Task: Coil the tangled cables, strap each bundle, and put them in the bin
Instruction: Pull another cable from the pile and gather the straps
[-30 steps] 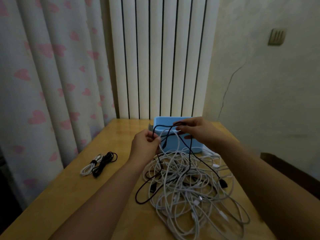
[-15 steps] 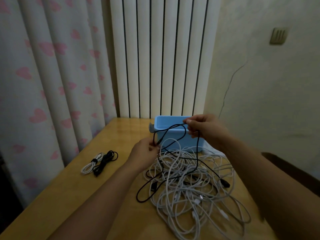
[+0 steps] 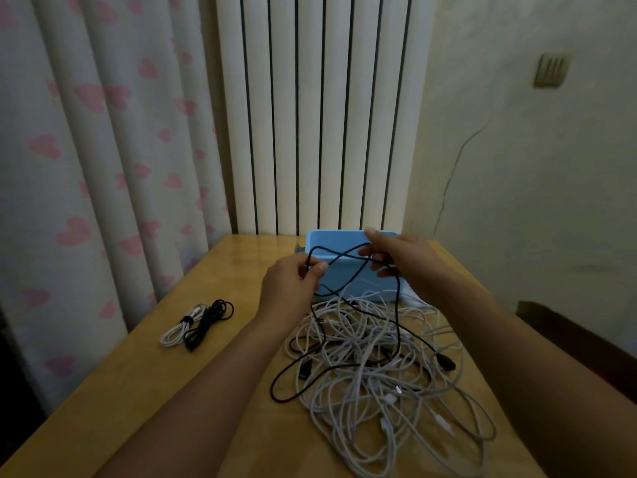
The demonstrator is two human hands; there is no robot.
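Observation:
A black cable (image 3: 397,298) is lifted out of a tangled heap of white cables (image 3: 382,384) on the wooden table (image 3: 138,391). My left hand (image 3: 289,288) pinches the black cable near one end, above the heap's left edge. My right hand (image 3: 400,260) grips a loop of the same cable just in front of the blue bin (image 3: 331,243), which stands at the table's far edge. The cable's lower loop and plugs trail down across the heap. Two strapped bundles, one white (image 3: 179,331) and one black (image 3: 208,322), lie side by side on the left.
A curtain with pink hearts (image 3: 86,167) hangs along the table's left side and a white ribbed panel (image 3: 317,115) stands behind the bin. The wall is on the right, and a dark piece of furniture (image 3: 568,336) sits past the table's right edge.
My right hand has shifted right and slightly up along the black cable, widening the loop between my hands. The left hand rose a little. The heap and bundles have not moved.

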